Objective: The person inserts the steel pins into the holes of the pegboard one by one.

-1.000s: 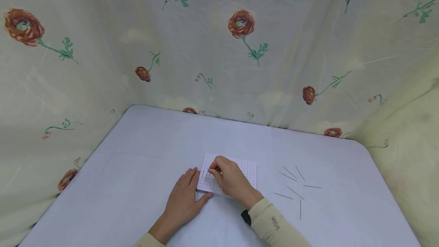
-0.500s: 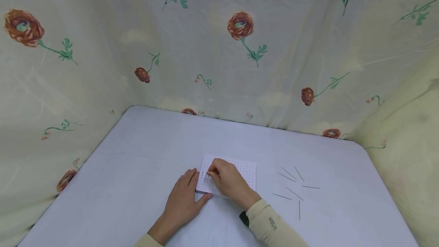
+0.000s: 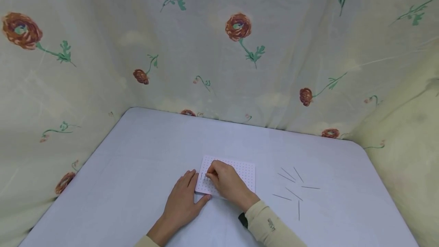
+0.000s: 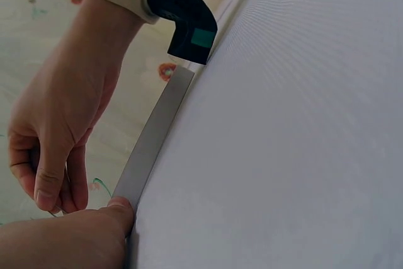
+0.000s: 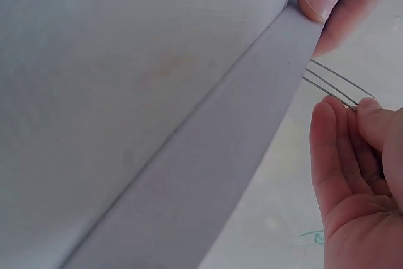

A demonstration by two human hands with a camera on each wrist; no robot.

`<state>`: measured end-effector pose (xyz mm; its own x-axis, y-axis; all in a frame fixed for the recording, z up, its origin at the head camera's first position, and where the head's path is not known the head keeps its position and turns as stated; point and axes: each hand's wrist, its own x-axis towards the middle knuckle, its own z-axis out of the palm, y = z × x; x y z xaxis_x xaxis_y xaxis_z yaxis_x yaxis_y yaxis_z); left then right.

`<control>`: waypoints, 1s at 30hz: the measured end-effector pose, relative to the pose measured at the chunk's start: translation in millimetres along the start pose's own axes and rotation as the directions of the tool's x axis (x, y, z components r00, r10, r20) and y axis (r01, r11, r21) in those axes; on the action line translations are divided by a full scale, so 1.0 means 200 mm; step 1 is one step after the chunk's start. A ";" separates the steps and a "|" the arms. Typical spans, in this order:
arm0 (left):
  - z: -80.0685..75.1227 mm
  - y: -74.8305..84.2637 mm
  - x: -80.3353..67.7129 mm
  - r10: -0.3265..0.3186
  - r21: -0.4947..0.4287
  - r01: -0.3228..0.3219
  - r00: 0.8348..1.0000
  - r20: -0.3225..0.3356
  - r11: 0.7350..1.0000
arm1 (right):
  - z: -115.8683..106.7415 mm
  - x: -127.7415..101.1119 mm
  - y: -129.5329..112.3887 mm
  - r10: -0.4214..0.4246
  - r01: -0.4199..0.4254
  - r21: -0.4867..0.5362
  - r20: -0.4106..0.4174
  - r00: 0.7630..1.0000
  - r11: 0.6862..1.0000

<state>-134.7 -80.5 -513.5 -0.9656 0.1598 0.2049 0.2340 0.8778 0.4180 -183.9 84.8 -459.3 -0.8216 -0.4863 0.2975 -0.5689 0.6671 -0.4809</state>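
Note:
A white board (image 3: 248, 172) dotted with rows of small holes lies on the table, its side wall (image 5: 208, 149) showing in the right wrist view. Several thin dark metal rods (image 5: 327, 82) stick up from its left part. Between thumb and fingertips my right hand (image 3: 228, 181) pinches one of these rods above the board. My left hand (image 3: 184, 200) lies flat beside the board's left edge, fingers extended, with its thumb (image 4: 118, 202) against the front side. The held rod's lower end is hard to make out in the head view.
Several loose thin rods (image 3: 298, 210) lie scattered on the white table (image 3: 154, 144) to the right of the board. A floral curtain (image 3: 192, 41) hangs around the table's back and sides. A dark band (image 3: 242, 219) sits at the right wrist.
My right hand has lowered slightly toward the board, with the rod still pinched. The left hand keeps its place at the board's edge. The whole head view has shifted a little.

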 end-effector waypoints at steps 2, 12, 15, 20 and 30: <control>0.00 0.00 0.00 -0.001 0.000 0.001 1.000 -0.002 1.000 | 0.01 0.00 0.00 0.001 -0.001 0.000 0.004 1.000 1.000; 0.00 0.00 0.00 0.010 0.002 -0.010 1.000 -0.017 1.000 | 0.01 0.00 -0.01 0.028 -0.028 -0.001 0.035 0.999 1.000; 0.00 0.00 0.00 0.005 0.000 -0.005 1.000 -0.010 1.000 | 0.01 0.00 -0.01 0.032 -0.032 -0.004 0.043 0.999 0.999; -0.01 0.01 0.00 -0.006 -0.004 0.006 1.000 0.003 1.000 | 0.00 -0.01 -0.01 0.037 -0.036 -0.015 0.051 0.998 0.999; 0.00 0.00 0.00 -0.020 0.007 0.020 1.000 0.021 1.000 | -0.01 -0.01 0.01 0.064 -0.063 -0.020 0.079 0.995 0.998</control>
<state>-134.3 -79.4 -513.9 -0.9723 0.1516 0.1777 0.2138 0.8840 0.4157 -182.7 88.2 -460.2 -0.8513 -0.4851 0.2001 -0.5166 0.7078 -0.4819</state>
